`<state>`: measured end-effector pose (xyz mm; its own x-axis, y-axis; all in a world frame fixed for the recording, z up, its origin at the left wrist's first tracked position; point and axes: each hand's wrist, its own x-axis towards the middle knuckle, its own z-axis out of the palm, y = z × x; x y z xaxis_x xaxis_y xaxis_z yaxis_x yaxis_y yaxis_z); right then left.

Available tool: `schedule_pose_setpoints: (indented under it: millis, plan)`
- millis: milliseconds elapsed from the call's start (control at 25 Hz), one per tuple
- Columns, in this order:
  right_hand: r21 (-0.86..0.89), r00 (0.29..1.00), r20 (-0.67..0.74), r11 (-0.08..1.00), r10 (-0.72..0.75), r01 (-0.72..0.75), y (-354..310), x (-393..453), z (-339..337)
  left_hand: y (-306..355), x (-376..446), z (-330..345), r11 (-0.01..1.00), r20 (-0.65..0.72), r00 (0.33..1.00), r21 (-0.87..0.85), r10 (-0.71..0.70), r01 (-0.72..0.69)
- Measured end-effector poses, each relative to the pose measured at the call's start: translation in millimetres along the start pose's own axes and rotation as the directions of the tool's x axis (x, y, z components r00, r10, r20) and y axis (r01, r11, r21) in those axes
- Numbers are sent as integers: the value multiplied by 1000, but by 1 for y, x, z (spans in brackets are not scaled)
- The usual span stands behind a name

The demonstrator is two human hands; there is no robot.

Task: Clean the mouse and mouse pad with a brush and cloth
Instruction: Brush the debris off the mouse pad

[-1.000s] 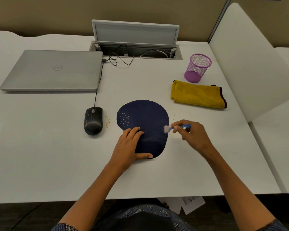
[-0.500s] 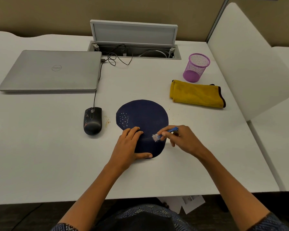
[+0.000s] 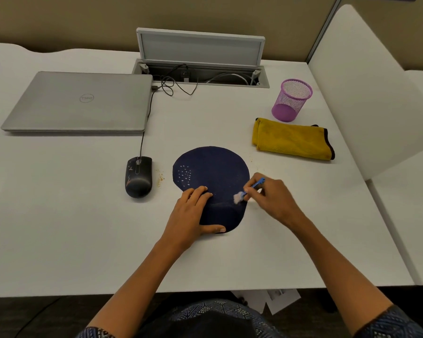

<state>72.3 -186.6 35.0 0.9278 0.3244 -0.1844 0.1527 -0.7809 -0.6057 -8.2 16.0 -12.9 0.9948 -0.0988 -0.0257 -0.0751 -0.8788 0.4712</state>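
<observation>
1. While our left hand (image 3: pixel 192 215) lies flat with straight fingers on the near-left part of the pad (image 3: pixel 211 176), our right hand (image 3: pixel 270 198) pinches the brush (image 3: pixel 248 190), its pale bristles touching the pad's right edge.
2. We judge that a hard sweep could flick crumbs onto the table (image 3: pixel 83 228) toward the cloth (image 3: pixel 292 141), which lies folded well apart to the right and untouched.
3. If the left hand eases its press, we think the pad could slide or turn under the bristles.
4. Pale specks sit on the pad's left part, and crumbs lie just beside the mouse (image 3: pixel 138 176); a sweep leftward could push more grit against it.
5. Compared with half a second ago, the brush sits slightly farther right, nearer the pad's rim; the left hand, mouse and cloth are unmoved.
</observation>
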Motion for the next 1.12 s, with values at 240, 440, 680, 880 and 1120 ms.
schedule_pose_setpoints:
  millis: [240,440,680,880,1120]
  plan:
    - [200,992,-75,973,-99,112,-9,-7,0,0,0,0,1000,-7,1000,-8,3,-3]
    - [-4,994,-112,1000,2,-2,-1,2,0,0,0,0,1000,-13,1000,-2,9,-9]
    - [195,990,-76,972,-117,130,-10,0,4,0,0,1,1000,-17,1000,-2,1,-1]
    - [99,988,-153,995,29,-14,4,8,-1,1,-1,-1,1000,-27,1000,-26,2,-3]
    - [253,982,-190,965,-18,66,-7,4,3,4,-3,-4,988,-36,999,-153,-28,22]
